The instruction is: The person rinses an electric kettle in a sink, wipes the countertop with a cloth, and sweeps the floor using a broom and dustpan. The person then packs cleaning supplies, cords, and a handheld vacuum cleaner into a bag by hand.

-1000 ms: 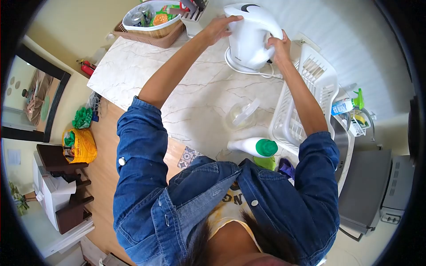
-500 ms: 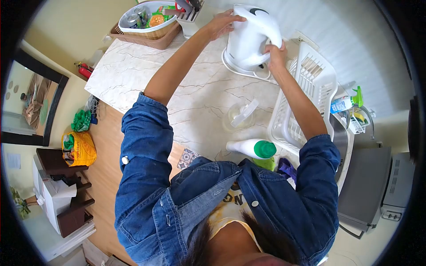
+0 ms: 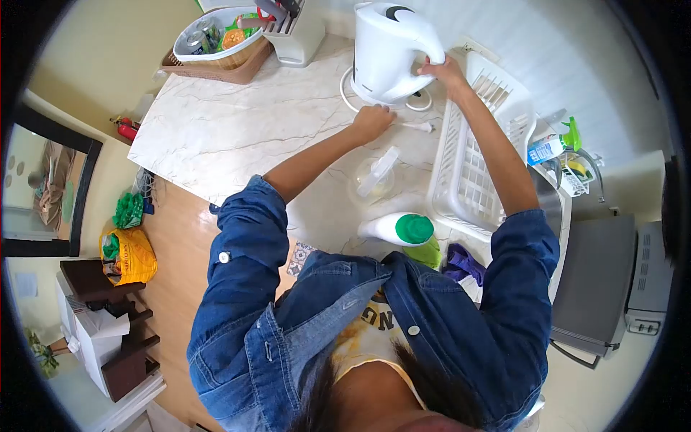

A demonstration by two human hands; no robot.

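Observation:
A white electric kettle (image 3: 389, 54) stands at the back of the marble-patterned counter, near the wall. My right hand (image 3: 448, 75) is closed around its handle on the right. My left hand (image 3: 373, 122) is at the kettle's lower front edge, with its fingers curled against the bottom and the fingertips hidden. A white cord (image 3: 347, 92) loops round the kettle's foot, and its plug end (image 3: 417, 127) lies on the counter just right of my left hand.
A white dish rack (image 3: 468, 173) stands right of the kettle. Nearer me are a clear lidded container (image 3: 374, 176), a white bottle with green cap (image 3: 399, 229), a green cloth (image 3: 425, 253) and a purple cloth (image 3: 463, 263). Behind left are a knife block (image 3: 296, 39) and a basket (image 3: 248, 66).
My left hand has come down from the kettle's upper left side to its bottom edge. The kettle now stands more upright and slightly further left, my right hand still on the handle.

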